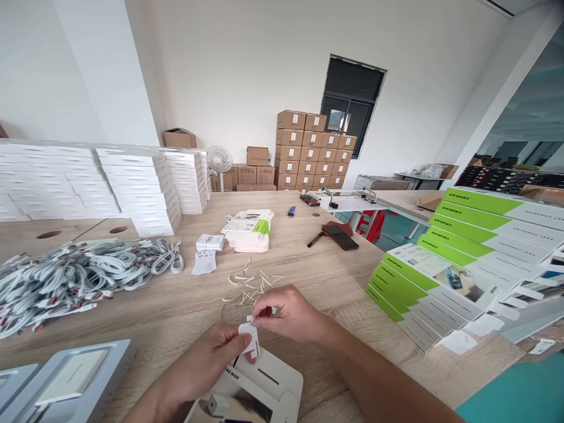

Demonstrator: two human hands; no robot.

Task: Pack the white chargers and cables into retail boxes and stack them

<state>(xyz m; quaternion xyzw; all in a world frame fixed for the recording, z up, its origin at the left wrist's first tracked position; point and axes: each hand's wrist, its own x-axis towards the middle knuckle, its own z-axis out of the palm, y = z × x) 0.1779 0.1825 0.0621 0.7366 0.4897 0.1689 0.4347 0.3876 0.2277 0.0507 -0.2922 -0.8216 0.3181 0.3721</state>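
My left hand (220, 352) is closed, with the thumb pressed on a small white piece (248, 338) with rounded corners and dark lettering. My right hand (286, 311) pinches at the top end of that piece. A bit of white shows by its fingertips, but what exactly they grip is partly hidden. Below both hands lies a white printed box (282, 379) with a slot and a picture of a charger on it. My left forearm covers part of this box. Thin off-white strips (259, 282) are scattered on the table just beyond my hands.
Coiled white cables (110, 270) pile up at left, before stacked white boxes (136, 188). A grey tray (110, 376) stands near left. Green-and-white boxes (409, 282) are stacked at right. Farther off lie flat printed sleeves (247, 229), white cards (209, 242), a phone (341, 236) and a marker (315, 239).
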